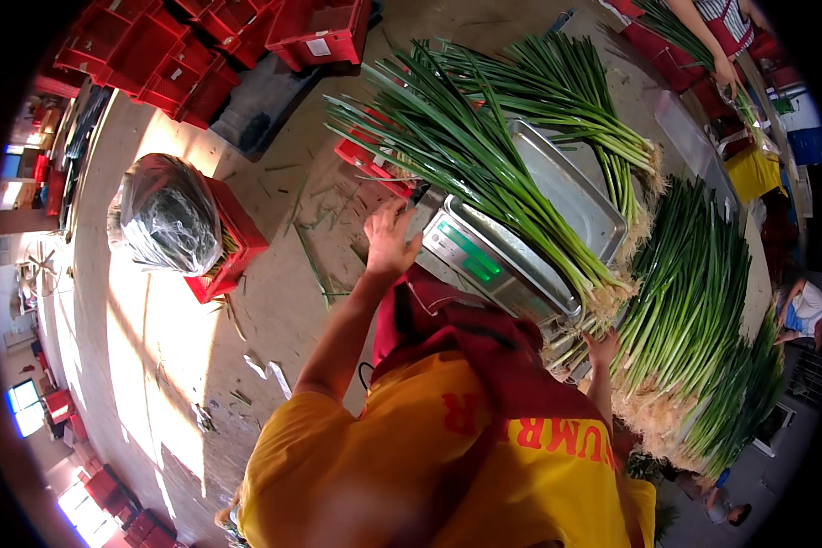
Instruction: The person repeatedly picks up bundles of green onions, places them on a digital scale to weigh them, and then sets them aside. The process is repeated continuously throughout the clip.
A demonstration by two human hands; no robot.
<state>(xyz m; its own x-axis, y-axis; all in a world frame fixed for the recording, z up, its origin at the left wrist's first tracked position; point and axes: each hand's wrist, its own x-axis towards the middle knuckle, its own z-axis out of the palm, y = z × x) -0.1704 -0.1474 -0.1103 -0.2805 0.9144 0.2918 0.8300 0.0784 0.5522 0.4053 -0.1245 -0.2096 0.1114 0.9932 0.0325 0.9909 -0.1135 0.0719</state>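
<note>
My left hand [391, 239] is beside the left end of a weighing scale [466, 251] with a lit green display, its fingers apart and nothing in them. On the scale sits a metal tray [571, 196]. A bunch of green onions [511, 173] lies across the tray, with its leaves toward the upper left and pale roots toward the lower right. My right hand [601, 350] is just below those roots, fingers spread, close to some loose root ends; whether it touches them I cannot tell. More green onions [603, 119] lie beyond the tray.
A large pile of green onions [694, 301] covers the right side. Red crates [315, 32] stand at the upper left; another red crate [237, 233] with a clear plastic bag [169, 215] is at left. Leaf scraps litter the floor. A co-worker's arm [703, 41] holds onions at upper right.
</note>
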